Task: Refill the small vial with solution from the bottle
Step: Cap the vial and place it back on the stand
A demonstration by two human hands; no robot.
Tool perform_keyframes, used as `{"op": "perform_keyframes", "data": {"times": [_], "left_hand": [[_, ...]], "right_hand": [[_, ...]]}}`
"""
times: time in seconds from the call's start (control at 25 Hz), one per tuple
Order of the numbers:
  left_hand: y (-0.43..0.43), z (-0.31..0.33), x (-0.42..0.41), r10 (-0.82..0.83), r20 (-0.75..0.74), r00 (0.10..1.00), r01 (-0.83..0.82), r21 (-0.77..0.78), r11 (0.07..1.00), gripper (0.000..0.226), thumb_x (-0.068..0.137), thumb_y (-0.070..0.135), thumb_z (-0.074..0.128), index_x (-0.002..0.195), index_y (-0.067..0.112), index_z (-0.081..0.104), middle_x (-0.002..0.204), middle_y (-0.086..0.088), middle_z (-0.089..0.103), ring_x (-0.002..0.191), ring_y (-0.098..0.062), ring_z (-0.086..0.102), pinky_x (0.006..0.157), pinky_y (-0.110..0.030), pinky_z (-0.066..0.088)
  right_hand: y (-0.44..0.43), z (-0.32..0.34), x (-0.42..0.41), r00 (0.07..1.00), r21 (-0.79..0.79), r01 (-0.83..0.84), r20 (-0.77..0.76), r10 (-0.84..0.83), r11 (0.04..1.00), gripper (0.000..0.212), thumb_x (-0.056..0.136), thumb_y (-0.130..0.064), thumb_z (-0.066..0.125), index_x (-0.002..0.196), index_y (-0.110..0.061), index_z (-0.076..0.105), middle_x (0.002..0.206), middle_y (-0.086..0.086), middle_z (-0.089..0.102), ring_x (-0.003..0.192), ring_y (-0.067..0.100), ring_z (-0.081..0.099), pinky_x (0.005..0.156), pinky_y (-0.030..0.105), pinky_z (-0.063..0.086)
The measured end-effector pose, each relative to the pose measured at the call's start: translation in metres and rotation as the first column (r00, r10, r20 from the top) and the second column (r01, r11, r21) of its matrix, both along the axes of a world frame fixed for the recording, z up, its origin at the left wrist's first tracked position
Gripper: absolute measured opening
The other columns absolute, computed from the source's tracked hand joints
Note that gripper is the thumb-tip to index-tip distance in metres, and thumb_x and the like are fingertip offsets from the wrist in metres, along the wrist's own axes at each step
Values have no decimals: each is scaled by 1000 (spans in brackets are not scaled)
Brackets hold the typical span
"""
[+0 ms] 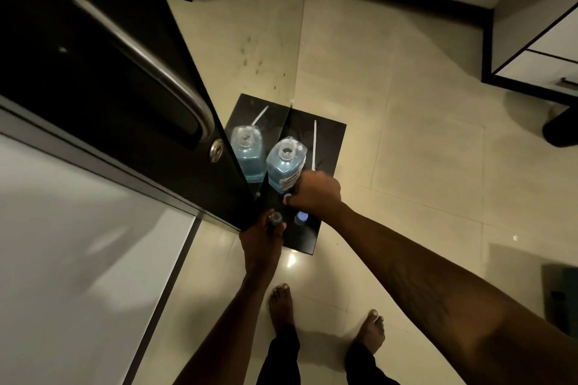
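Two bare hands work over a small black shelf (325,141) that juts from a mirrored wall (275,50) above a pale tiled floor (406,134). On the shelf stands a clear bottle (285,166) holding blue solution, upright, its neck open at the top and a white label on its near side. Its reflection (248,153) shows in the mirror just to the left. A thin white straw-like tube (314,144) lies on the shelf right of the bottle, running from far to near.

Nearer on the shelf, the left hand (261,244) is wrapped around a small vial (276,218) at the near left corner, fingers closed on its body, the dark mouth of the vial facing up. Just right of it stands a second small vial (301,217) with a pale blue top, untouched and apart from the first.

The right hand (316,192) is curled into a loose fist just near of the bottle, its knuckles touching or almost touching the label; the fingertips pinch something small and pale blue (287,197), too small to identify.

A dark cabinet door (93,56) with a curved metal handle (147,62) and a round lock (215,150) fills the left. Bare feet (281,303) stand on the tiles below.
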State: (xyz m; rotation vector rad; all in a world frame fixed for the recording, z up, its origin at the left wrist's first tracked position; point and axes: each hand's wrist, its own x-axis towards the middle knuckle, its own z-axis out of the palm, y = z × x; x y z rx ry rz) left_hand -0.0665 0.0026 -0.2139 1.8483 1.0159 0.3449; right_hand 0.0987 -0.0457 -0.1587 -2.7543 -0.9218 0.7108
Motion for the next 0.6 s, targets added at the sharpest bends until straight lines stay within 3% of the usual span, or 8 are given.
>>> {"op": "perform_keyframes", "data": {"times": [0.16, 0.28, 0.4, 0.6], "left_hand": [[1, -5, 3, 5, -31, 1000, -4, 30, 1000, 29, 83, 9, 82, 110, 4, 74, 101, -4, 75, 87, 1, 58, 74, 7, 38], [0, -6, 4, 20, -49, 999, -19, 29, 999, 29, 83, 14, 83, 110, 9, 74, 103, -3, 77, 88, 1, 59, 71, 2, 38], [0, -8, 4, 18, -29, 999, -17, 36, 999, 25, 83, 15, 82, 107, 13, 75, 103, 0, 77, 95, -4, 62, 78, 0, 36], [0, -11, 3, 1, 18, 1000, -1, 15, 1000, 25, 85, 15, 82, 108, 15, 73, 102, 12, 70, 97, -4, 65, 84, -9, 45]], "right_hand": [[10, -9, 1, 1000, -78, -17, 22, 19, 997, 41, 77, -47, 76, 104, -17, 68, 102, 3, 73, 95, 27, 70, 83, 37, 56], [9, -19, -2, 999, -78, 4, 51, 0, 997, 39, 80, -47, 74, 105, -18, 67, 103, 4, 73, 96, 28, 70, 81, 36, 54], [7, -27, -4, 998, -42, 36, 50, -34, 998, 33, 81, -44, 70, 101, -18, 66, 99, 4, 73, 93, 29, 70, 76, 33, 48], [9, -38, -8, 996, -5, 84, 6, -84, 996, 31, 78, -44, 70, 96, -19, 64, 93, 3, 72, 88, 29, 70, 75, 34, 50]]}}
